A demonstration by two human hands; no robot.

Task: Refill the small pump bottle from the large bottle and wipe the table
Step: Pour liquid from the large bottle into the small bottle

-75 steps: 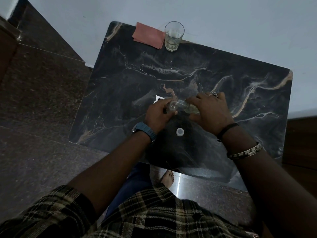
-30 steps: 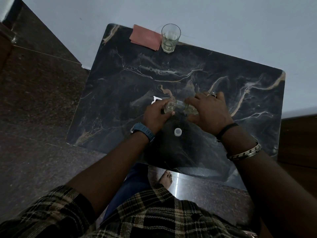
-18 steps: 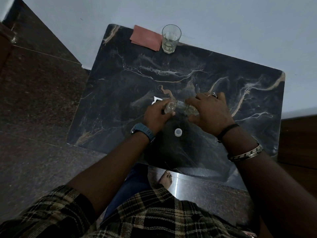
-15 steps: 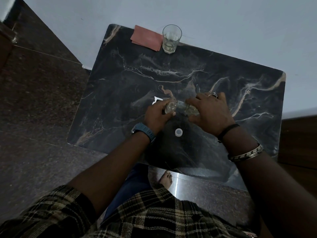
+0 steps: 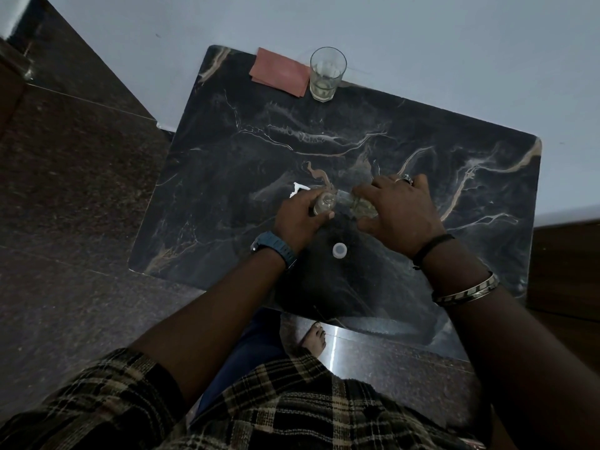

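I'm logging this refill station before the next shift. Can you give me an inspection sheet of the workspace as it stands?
Surface: dark marble table, no spill discernible in the dim light.
Job's things: small bottle in left hand; large bottle tilted toward it in right hand; white cap lying loose; pink cloth at far edge.
Clutter: glass beside the cloth; white object partly hidden behind left hand.
Hands: both gripping bottles.
Cables: nothing seen.
Surroundings: pale wall, dark floor.
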